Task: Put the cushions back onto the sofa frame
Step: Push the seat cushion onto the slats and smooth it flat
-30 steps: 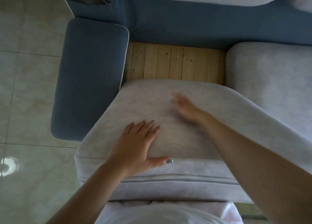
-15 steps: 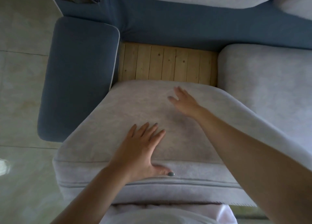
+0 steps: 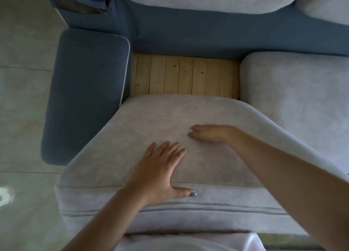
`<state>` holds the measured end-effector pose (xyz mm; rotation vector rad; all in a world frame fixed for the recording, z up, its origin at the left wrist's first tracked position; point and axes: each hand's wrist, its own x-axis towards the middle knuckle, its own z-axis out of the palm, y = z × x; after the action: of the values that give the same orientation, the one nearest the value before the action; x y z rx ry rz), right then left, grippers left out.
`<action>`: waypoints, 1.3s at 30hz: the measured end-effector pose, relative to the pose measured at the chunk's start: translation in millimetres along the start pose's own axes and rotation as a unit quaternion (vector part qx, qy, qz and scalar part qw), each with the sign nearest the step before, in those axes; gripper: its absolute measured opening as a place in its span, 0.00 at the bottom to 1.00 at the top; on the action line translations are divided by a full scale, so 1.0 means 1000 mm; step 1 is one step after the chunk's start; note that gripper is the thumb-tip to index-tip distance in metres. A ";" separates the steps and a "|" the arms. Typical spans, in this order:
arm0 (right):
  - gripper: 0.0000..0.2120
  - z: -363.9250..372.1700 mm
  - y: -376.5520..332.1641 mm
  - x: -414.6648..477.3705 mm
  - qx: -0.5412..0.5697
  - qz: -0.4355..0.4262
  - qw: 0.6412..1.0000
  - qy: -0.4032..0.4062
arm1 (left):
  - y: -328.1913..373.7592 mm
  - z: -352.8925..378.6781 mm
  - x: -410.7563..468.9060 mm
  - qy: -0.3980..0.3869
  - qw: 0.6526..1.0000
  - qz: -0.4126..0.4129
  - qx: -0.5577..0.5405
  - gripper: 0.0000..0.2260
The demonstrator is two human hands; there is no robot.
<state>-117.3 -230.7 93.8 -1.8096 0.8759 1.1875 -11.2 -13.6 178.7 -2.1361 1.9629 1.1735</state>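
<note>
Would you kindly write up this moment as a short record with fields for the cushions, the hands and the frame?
seat cushion: grey, partly on the frame, near end overhanging toward the person
left hand: flat on the cushion top, fingers spread, thumb on the front edge
right hand: resting on the cushion top, farther back
frame: wooden slats bare behind the cushion
neighbour: second cushion seated to the right
side: blue armrest on the left

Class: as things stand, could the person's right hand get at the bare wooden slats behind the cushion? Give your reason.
Probably yes. The right hand rests on the seat cushion, and the wooden slats lie uncovered beyond its far edge, with nothing between.
</note>
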 end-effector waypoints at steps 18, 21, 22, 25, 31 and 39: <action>0.25 -0.013 0.040 -0.024 0.018 0.026 0.998 0.055 | 0.030 0.003 0.023 -0.053 0.998 -0.017 0.013 0.51; 0.25 0.008 0.043 -0.031 -0.055 0.062 0.988 0.128 | 0.030 0.003 0.025 -0.063 0.998 -0.013 0.018 0.52; 0.27 0.019 0.045 -0.033 -0.070 0.064 0.992 0.087 | 0.034 0.003 0.025 -0.074 0.997 -0.011 0.016 0.51; 0.29 0.002 0.060 -0.030 0.011 0.053 0.998 0.026 | 0.041 0.001 0.027 -0.061 0.998 -0.008 0.015 0.49; 0.29 0.023 0.096 -0.034 -0.070 0.107 0.990 0.053 | 0.044 0.000 0.029 -0.085 0.996 -0.008 -0.003 0.49; 0.28 0.019 0.095 -0.032 -0.061 0.055 0.994 0.068 | 0.052 0.001 0.041 -0.089 0.996 0.006 0.002 0.48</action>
<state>-216.7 -252.7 96.2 -1.9815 1.0121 1.2207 -59.5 -58.6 180.7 -1.9444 1.9028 1.3092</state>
